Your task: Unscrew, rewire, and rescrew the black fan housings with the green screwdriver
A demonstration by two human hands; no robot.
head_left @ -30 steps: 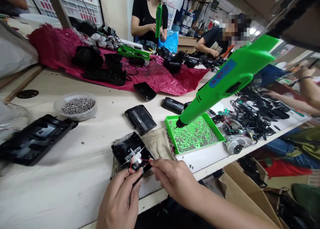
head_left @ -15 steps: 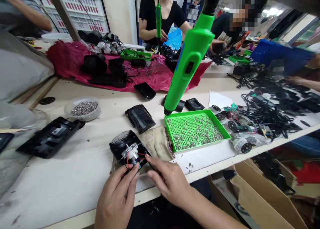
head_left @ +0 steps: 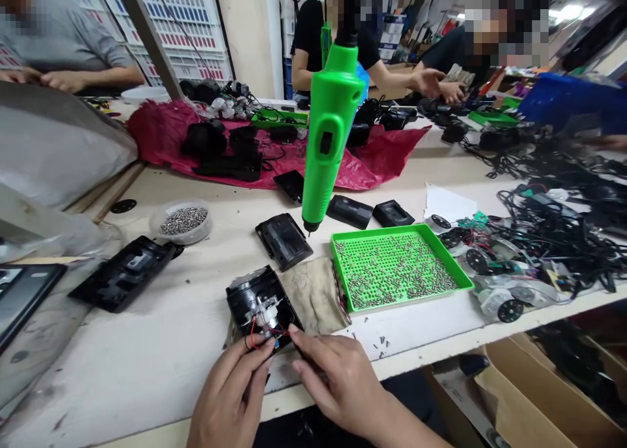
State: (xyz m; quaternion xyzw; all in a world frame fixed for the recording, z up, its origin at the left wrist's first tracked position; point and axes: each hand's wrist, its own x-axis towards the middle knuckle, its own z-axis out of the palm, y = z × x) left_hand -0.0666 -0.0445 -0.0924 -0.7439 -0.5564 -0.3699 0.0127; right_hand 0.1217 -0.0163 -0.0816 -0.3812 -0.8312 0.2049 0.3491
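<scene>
A black plastic housing [head_left: 241,302] lies near the front edge of the table, its open side up. Inside it sit a whitish motor part [head_left: 267,311] and thin red and black wires [head_left: 253,334]. My left hand [head_left: 232,386] grips the housing's near edge, fingertips by the wires. At the near right corner, my right hand [head_left: 340,376] has its index finger on the rim and its thumb lower down; its other fingers are hidden. A tan cloth [head_left: 313,294] lies partly under the housing. Above hangs a green electric screwdriver [head_left: 323,134], its bit pointing down.
A green tray [head_left: 406,300] of small screws stands at right, with loose screws beside it. Black shell pieces [head_left: 283,240] and a round tub of screws [head_left: 180,221] lie beyond. Cables and motor parts [head_left: 509,285] heap at right. Co-workers sit across the table.
The view has shifted, so the table appears lower and further right. The screwdriver now hangs more upright and further left. Both my hands remain on the housing in nearly the same grip.
</scene>
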